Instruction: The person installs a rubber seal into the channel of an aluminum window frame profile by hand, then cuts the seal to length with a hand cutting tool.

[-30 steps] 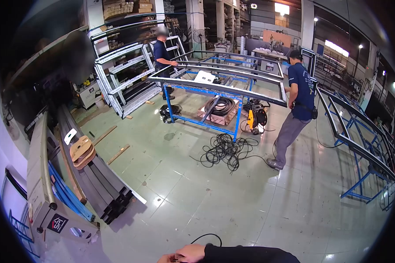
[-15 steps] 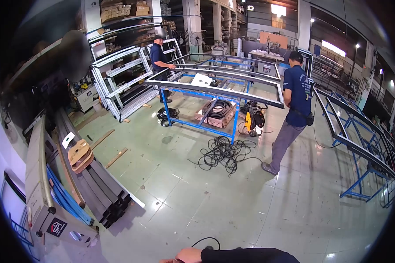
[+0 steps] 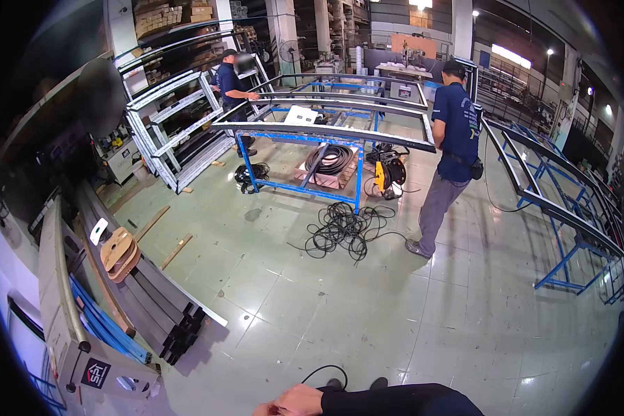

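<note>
My right hand [image 3: 297, 401] is at the bottom edge, at the end of a black sleeve [image 3: 395, 401] that comes in from the right. Its fingers look curled together, partly cut off by the frame; I cannot tell what is in them. A thin black cable [image 3: 329, 367] arcs up just beyond the hand and bends down near the tips of my dark shoes [image 3: 378, 383]. My left hand does not show clearly.
A person [image 3: 456, 139] stands by the blue workbench [image 3: 291, 141] bearing long frames; another person [image 3: 230, 90] is behind it. Tangled cable [image 3: 347, 232] lies on the floor. Dark profiles [image 3: 145, 298] and a grey SPI-marked box [image 3: 107, 371] are left, blue-legged racks [image 3: 565, 260] right.
The view has shifted slightly, so the room appears further left and higher. My shoe tips and more of my right hand now show. The far person has turned the head toward the bench.
</note>
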`<action>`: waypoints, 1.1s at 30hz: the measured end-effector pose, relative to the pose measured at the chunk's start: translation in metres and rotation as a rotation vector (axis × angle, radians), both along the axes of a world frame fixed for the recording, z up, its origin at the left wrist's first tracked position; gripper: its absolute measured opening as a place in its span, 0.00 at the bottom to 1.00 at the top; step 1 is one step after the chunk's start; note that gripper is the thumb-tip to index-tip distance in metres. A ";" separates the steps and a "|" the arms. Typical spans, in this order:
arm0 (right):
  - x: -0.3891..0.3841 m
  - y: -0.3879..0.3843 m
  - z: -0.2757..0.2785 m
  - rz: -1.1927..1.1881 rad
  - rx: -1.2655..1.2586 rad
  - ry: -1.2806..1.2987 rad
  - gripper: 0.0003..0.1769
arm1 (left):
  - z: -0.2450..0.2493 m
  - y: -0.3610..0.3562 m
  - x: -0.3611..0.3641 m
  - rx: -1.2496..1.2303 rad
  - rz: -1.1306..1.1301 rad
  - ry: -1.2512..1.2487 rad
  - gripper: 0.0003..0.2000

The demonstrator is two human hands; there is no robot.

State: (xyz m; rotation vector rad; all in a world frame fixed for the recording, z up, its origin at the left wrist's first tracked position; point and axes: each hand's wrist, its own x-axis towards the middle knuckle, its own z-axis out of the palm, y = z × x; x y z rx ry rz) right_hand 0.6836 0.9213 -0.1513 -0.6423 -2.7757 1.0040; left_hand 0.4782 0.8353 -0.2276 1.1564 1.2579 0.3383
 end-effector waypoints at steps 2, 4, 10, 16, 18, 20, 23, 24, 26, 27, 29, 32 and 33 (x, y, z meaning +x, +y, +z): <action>0.005 0.002 0.006 -0.024 0.082 0.009 0.13 | 0.025 0.005 0.011 -0.006 0.081 -0.144 0.12; 0.013 0.007 -0.006 -0.118 0.101 0.069 0.12 | 0.035 0.004 0.010 -0.009 0.110 -0.198 0.09; 0.109 0.001 -0.034 -0.612 0.054 -0.043 0.16 | 0.030 0.000 -0.003 0.038 0.060 -0.109 0.08; 0.131 -0.025 -0.053 -0.904 -0.259 0.108 0.16 | 0.053 0.031 0.012 -0.028 -0.015 -0.005 0.14; 0.133 -0.031 -0.056 -0.941 -0.297 0.173 0.15 | 0.067 0.041 0.044 0.208 0.007 0.023 0.17; 0.135 -0.034 -0.055 -0.970 -0.319 0.201 0.15 | 0.075 0.061 0.078 0.506 -0.167 0.229 0.26; 0.139 -0.041 -0.055 -0.999 -0.290 0.270 0.15 | 0.015 0.076 0.100 0.826 -0.524 0.388 0.25; 0.141 -0.040 -0.054 -0.978 -0.300 0.290 0.15 | 0.010 0.081 0.108 0.715 -0.606 0.359 0.24; 0.145 -0.039 -0.052 -0.928 -0.327 0.328 0.14 | 0.036 0.099 0.138 0.479 -0.758 0.301 0.24; 0.145 -0.037 -0.053 -0.866 -0.318 0.365 0.14 | 0.035 0.106 0.146 0.392 -0.833 0.240 0.26; 0.144 -0.029 -0.053 -0.744 -0.304 0.436 0.13 | 0.024 0.124 0.159 0.208 -0.980 0.115 0.31; 0.152 -0.018 -0.045 -0.635 -0.352 0.406 0.13 | -0.006 0.143 0.164 0.067 -1.063 0.012 0.27; 0.160 -0.019 -0.044 -0.642 -0.362 0.405 0.14 | -0.020 0.144 0.166 0.057 -1.126 -0.047 0.26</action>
